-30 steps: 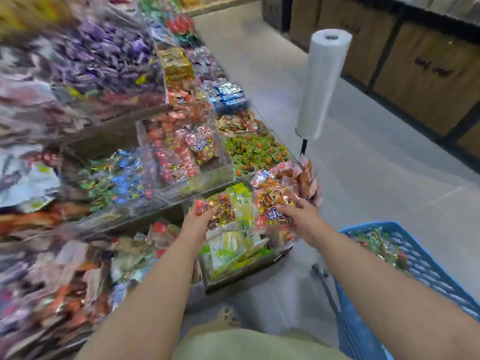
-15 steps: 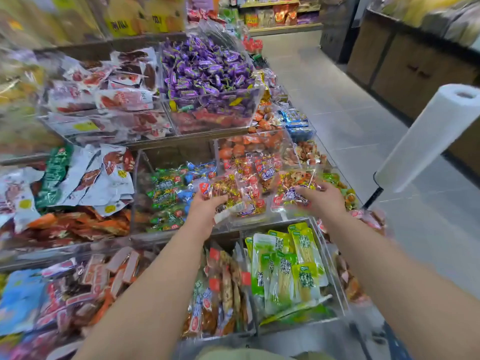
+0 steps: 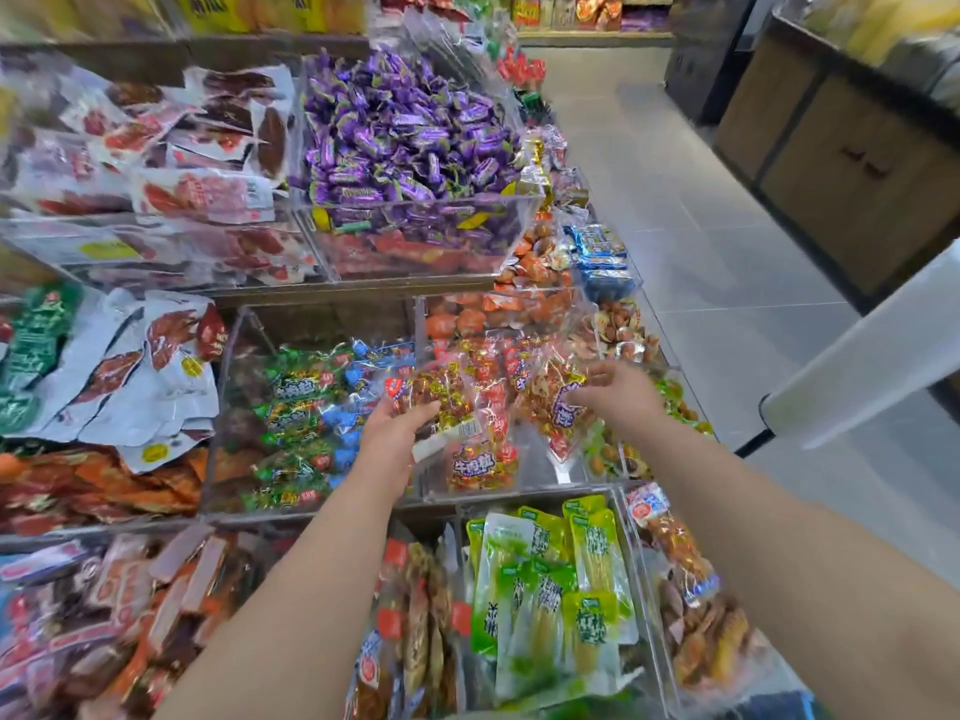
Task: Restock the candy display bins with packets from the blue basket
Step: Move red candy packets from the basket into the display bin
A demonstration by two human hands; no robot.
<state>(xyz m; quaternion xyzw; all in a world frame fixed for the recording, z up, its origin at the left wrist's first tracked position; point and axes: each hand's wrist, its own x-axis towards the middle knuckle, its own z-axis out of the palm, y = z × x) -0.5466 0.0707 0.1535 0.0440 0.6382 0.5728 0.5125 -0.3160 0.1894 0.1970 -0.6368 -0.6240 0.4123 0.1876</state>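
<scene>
Both hands hold clear packets of red and gold candy over a clear middle-tier bin [image 3: 485, 488] that has the same packets in it. My left hand [image 3: 396, 433] grips one packet [image 3: 434, 394] from below. My right hand [image 3: 618, 394] pinches another packet [image 3: 553, 402] at the bin's right side. A sliver of the blue basket [image 3: 779, 706] shows at the bottom right edge.
Tiered clear bins fill the left: purple candies [image 3: 405, 142] above, green and blue packets [image 3: 306, 407] left of my hands, yellow-green packets [image 3: 550, 589] below. A white plastic-bag roll [image 3: 862, 350] on a black stand leans at the right. Grey aisle floor [image 3: 691, 236] runs past wooden cabinets [image 3: 857, 163].
Both hands have carried the packets up from near the basket and lower bin to the middle-tier bin. My view has lifted and turned left, leaving the basket almost out of frame.
</scene>
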